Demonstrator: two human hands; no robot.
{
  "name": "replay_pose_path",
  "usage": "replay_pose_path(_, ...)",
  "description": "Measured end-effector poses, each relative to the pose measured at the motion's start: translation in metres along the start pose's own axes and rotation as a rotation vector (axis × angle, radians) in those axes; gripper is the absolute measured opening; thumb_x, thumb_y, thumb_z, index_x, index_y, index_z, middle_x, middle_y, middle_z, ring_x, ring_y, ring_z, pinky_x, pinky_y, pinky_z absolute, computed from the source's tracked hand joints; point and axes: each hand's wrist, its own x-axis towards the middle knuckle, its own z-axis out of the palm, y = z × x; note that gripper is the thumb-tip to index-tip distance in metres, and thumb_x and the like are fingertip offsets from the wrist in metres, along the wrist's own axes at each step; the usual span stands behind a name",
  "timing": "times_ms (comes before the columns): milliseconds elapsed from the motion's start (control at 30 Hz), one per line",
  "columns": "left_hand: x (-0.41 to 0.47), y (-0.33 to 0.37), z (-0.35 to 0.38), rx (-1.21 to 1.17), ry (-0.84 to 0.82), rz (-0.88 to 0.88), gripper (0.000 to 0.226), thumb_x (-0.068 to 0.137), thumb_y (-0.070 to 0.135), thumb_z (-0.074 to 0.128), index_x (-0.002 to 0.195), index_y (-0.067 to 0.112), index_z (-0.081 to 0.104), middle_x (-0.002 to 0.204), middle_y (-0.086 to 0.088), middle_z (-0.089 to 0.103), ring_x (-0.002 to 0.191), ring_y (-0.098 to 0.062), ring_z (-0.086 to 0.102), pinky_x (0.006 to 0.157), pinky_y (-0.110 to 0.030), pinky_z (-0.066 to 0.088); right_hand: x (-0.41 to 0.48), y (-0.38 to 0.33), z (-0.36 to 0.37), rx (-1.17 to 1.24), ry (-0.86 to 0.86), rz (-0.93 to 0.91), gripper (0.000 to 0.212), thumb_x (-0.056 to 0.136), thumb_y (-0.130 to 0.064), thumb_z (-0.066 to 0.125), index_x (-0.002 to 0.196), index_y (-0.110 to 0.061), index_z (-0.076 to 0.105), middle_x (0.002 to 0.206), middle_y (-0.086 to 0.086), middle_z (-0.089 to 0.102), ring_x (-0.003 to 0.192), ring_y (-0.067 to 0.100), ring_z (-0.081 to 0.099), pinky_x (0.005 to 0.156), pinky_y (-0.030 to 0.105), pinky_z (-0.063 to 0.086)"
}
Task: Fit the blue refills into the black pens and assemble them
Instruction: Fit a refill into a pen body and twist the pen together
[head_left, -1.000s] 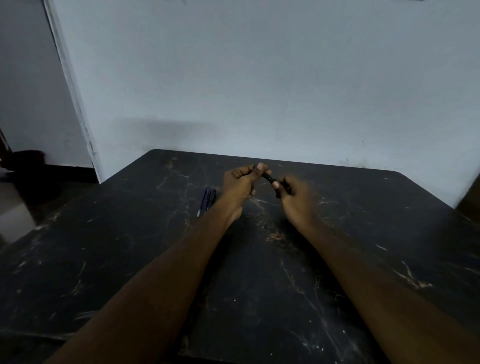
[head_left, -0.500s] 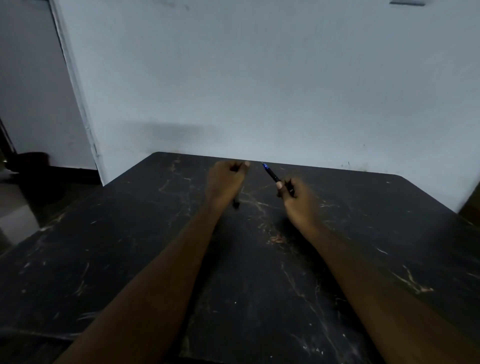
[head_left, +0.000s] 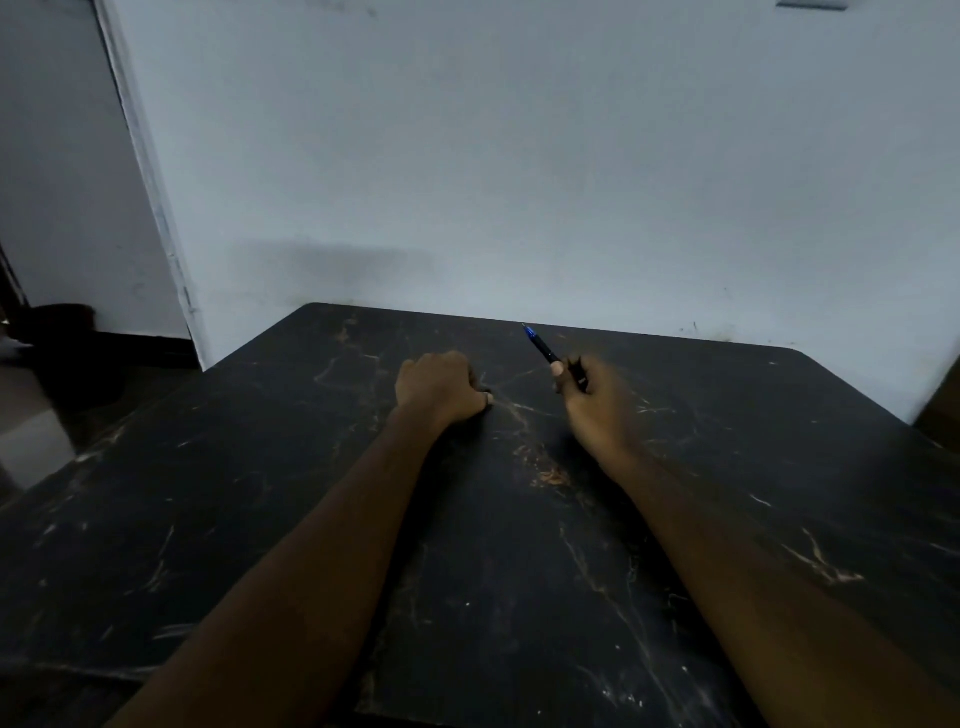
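Observation:
My right hand (head_left: 597, 402) grips a black pen (head_left: 543, 347) by its lower half. The pen slants up and to the left, and its blue tip is bare and points toward the wall. My left hand (head_left: 439, 387) is curled into a fist, knuckles up, resting on the black marble table (head_left: 519, 571) a short way left of the right hand. A small black pen piece seems to sit inside that fist, almost wholly hidden. The loose refills and the pen that lay on the table are covered by the left hand and wrist.
The table butts against a pale wall (head_left: 519, 182) at the back. Its left edge drops to a floor with a dark object (head_left: 57, 332) by a doorway. A brown surface (head_left: 943, 410) shows past the table's right edge.
Both hands held one pen together a second ago. They have pulled apart, baring the blue tip in the right hand. The left fist has dropped onto the table where the refills lay.

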Motion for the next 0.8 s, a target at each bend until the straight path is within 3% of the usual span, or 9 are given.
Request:
replay_pose_path(100,-0.003,0.007,0.002,-0.033,-0.022,0.018,0.031,0.091,0.043,0.061,0.11,0.019,0.068,0.107,-0.001,0.069,0.1,-0.02,0.062,0.092,-0.038,0.044,0.0,0.0,-0.001,0.008,0.0,-0.012,0.023,0.097,-0.028,0.052,0.088,-0.007,0.058,0.085,0.013,0.062,0.078,0.027,0.057,0.065,0.035,0.041)
replay_pose_path(167,0.0,0.009,0.005,-0.182,-0.021,0.001,0.027,0.095,0.039,0.057,0.105,0.016,0.068,0.099,-0.001,0.069,0.088,-0.018,0.062,0.084,-0.036,0.048,-0.001,0.0,-0.001,0.005,-0.002,-0.01,0.023,0.097,-0.028,0.051,0.088,-0.009,0.058,0.085,0.012,0.062,0.077,0.025,0.057,0.065,0.034,0.04)
replay_pose_path(267,0.003,0.013,0.004,-0.491,0.067,-0.035,0.026,0.098,0.037,0.053,0.098,0.013,0.061,0.081,0.002,0.058,0.072,-0.011,0.053,0.068,-0.032,0.045,-0.001,0.0,0.0,0.006,0.002,0.001,0.021,0.097,-0.029,0.052,0.089,-0.01,0.059,0.083,0.008,0.062,0.075,0.021,0.056,0.066,0.034,0.042)
replay_pose_path(367,0.003,0.017,-0.003,-0.975,0.172,-0.149,0.023,0.097,0.036,0.056,0.103,0.014,0.058,0.091,-0.001,0.065,0.074,-0.014,0.063,0.062,-0.028,0.048,0.0,0.002,-0.001,0.0,0.012,-0.019,0.02,0.095,-0.027,0.055,0.089,-0.009,0.06,0.08,0.003,0.06,0.072,0.016,0.054,0.063,0.031,0.04)
replay_pose_path(467,0.003,0.015,-0.006,-1.347,0.155,-0.219,0.032,0.099,0.034,0.055,0.112,0.006,0.06,0.1,-0.002,0.074,0.06,-0.013,0.068,0.044,-0.019,0.042,0.001,0.002,0.0,0.005,0.03,-0.028,0.014,0.092,-0.024,0.06,0.09,-0.01,0.061,0.075,-0.007,0.056,0.068,0.008,0.051,0.061,0.027,0.039)
replay_pose_path(600,0.001,0.017,-0.004,-1.488,0.098,-0.13,0.032,0.1,0.032,0.053,0.107,0.002,0.061,0.098,-0.005,0.076,0.063,-0.017,0.072,0.043,-0.02,0.043,0.001,0.003,0.002,0.015,0.033,-0.035,0.005,0.088,-0.02,0.066,0.088,-0.016,0.062,0.074,-0.011,0.054,0.07,0.009,0.051,0.064,0.03,0.041)
replay_pose_path(800,-0.001,0.021,-0.003,-1.551,0.059,-0.076,0.029,0.099,0.029,0.055,0.11,0.002,0.054,0.09,-0.007,0.077,0.068,-0.019,0.074,0.051,-0.025,0.049,0.001,0.004,0.001,-0.015,0.018,-0.042,0.011,0.087,-0.021,0.066,0.093,-0.012,0.065,0.077,-0.006,0.058,0.075,0.016,0.056,0.067,0.036,0.046)
